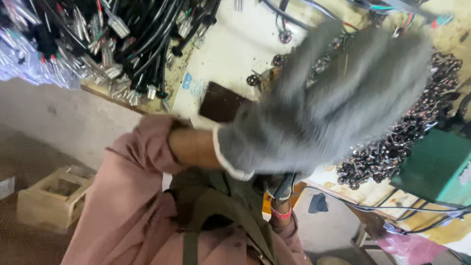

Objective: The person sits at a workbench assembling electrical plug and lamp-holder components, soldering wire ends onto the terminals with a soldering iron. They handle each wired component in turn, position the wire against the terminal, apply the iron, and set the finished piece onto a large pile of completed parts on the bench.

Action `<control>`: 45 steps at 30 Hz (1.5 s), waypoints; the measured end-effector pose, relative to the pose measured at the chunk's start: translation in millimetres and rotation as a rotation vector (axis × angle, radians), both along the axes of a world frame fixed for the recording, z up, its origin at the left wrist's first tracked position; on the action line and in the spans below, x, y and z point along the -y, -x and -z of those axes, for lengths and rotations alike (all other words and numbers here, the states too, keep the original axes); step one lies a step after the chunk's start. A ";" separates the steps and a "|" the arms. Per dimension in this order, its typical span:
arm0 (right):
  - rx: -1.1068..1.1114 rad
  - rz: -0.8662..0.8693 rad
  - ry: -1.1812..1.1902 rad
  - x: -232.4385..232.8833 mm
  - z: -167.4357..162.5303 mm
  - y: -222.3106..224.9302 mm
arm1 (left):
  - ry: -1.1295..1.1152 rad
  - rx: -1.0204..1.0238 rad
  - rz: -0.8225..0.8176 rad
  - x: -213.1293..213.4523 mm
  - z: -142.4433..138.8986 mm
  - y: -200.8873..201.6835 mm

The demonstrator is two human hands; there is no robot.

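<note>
**Gloved hand spread wide over the bench**

I see the left hand [314, 113] in a grey knit glove, fingers splayed apart and blurred, gripping nothing that I can make out; it hovers above the workbench [230, 49], over a pile of small dark metal parts [417, 132]; the right hand [284, 189] sits low beneath it (mostly hidden, a pink band at the wrist), and I cannot tell whether it is closed; a bundle of black cables with clear connectors [113, 44] lies at the bench's far left; a green box [434, 164] stands right; a wooden crate [56, 194] rests on the floor
</note>
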State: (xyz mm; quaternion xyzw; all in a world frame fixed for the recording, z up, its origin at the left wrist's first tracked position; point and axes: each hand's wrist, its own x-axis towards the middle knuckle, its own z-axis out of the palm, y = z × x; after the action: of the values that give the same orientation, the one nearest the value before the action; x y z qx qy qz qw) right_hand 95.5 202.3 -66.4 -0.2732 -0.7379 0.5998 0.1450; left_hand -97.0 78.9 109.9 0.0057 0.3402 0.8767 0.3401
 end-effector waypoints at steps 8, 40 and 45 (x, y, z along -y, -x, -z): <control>-0.225 -0.156 -0.065 14.5 -25.5 19.2 | 2.136 -1.195 -0.091 123.1 43.8 -10.8; 0.233 -0.035 -0.070 6.4 -26.1 -16.9 | 0.972 -0.315 0.237 86.8 84.8 -106.8; -0.281 -0.055 0.628 1.1 -3.5 -19.8 | 0.977 -0.315 0.121 86.1 92.4 -105.7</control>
State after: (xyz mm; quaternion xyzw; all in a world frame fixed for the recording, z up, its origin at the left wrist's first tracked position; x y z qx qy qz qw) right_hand 115.3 201.2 -62.9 -0.1990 -0.4972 0.8332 0.1378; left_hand 8.8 -7.2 17.6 -0.0023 0.7562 0.5827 0.2977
